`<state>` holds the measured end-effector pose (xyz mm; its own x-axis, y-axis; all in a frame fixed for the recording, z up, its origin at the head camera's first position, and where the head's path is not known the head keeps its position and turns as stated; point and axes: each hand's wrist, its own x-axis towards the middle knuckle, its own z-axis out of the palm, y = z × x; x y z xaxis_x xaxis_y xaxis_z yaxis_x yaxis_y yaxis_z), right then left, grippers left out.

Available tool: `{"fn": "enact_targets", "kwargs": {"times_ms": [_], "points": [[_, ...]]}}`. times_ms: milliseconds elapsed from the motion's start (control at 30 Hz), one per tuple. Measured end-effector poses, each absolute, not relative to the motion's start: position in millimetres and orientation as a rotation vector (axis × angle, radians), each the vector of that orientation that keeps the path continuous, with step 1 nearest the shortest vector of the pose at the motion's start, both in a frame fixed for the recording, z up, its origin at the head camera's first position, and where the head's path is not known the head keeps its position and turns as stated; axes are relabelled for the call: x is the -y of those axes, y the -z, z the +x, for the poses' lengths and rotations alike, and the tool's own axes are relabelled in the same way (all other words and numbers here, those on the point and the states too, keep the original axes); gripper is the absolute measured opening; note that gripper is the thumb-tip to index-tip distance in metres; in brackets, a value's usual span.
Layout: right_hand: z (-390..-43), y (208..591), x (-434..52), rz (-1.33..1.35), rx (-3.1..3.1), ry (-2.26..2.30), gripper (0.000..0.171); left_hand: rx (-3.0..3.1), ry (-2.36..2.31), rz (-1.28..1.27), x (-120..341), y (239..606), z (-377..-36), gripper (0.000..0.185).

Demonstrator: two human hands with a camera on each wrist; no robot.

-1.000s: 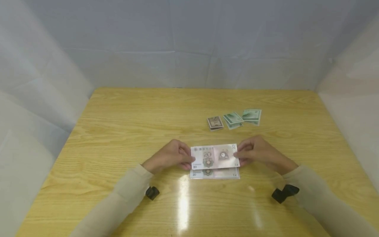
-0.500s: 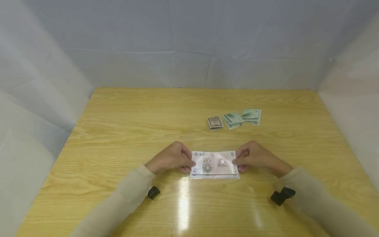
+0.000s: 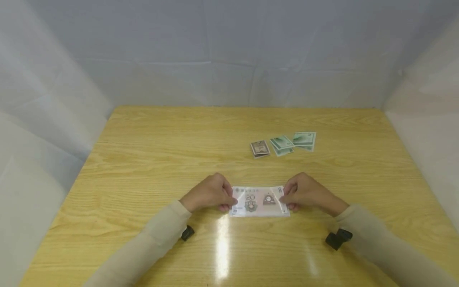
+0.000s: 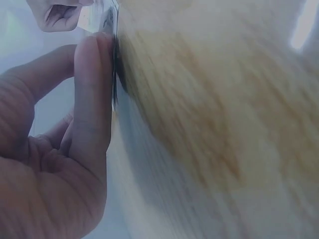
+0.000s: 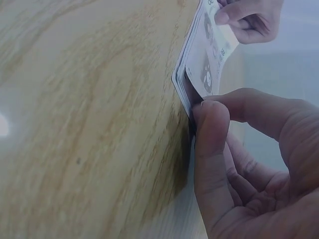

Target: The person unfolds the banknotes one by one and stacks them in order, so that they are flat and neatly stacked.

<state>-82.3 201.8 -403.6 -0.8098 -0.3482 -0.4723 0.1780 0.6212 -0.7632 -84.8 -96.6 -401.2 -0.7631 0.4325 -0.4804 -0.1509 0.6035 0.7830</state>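
Observation:
A pale pink-and-white banknote [image 3: 260, 201] marked 20 lies flat over a small stack of like notes in the middle of the table. My left hand [image 3: 211, 193] pinches its left end between thumb and fingers. At the opposite end, the thumb and forefinger of my right hand [image 3: 306, 193] pinch the same note. The right wrist view shows the stack's layered edges [image 5: 182, 74] under the top banknote [image 5: 207, 69], whose near end is lifted slightly off them. In the left wrist view the left thumb [image 4: 92, 89] lies right along the notes' edge.
Beyond the hands lie a folded brown note [image 3: 260, 148] and two folded green notes, one in the middle [image 3: 282, 144] and another at the right [image 3: 305, 140]. The wooden table [image 3: 161, 147] meets pale cloth walls [image 3: 233, 83] at its back and sides.
Both hands have lowered the top banknote towards me, so it now covers the note beneath that showed along its front edge. The folded notes have stayed put.

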Motion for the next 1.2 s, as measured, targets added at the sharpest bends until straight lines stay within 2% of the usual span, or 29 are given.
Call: {"fn": "enact_targets", "kwargs": {"times_ms": [600,867,1000,1200], "points": [[-81.2,406.8,-207.5,-0.165,-2.369,1.056,0.019,-2.449,-0.855,0.245,90.3,393.5,-80.4,0.026],[-88.4,400.2,-215.2,-0.226,-2.461,1.035,0.019,-2.547,-0.851,0.365,90.3,387.8,-86.5,0.031],[-97.9,392.8,-222.0,-0.235,-2.498,1.123,0.011,-2.626,-0.874,0.449,84.0,380.5,-97.4,0.025],[-112.0,389.7,-228.4,-0.199,-2.607,1.148,0.014,-2.701,-0.932,0.584,61.7,372.7,-118.0,0.013]]}}
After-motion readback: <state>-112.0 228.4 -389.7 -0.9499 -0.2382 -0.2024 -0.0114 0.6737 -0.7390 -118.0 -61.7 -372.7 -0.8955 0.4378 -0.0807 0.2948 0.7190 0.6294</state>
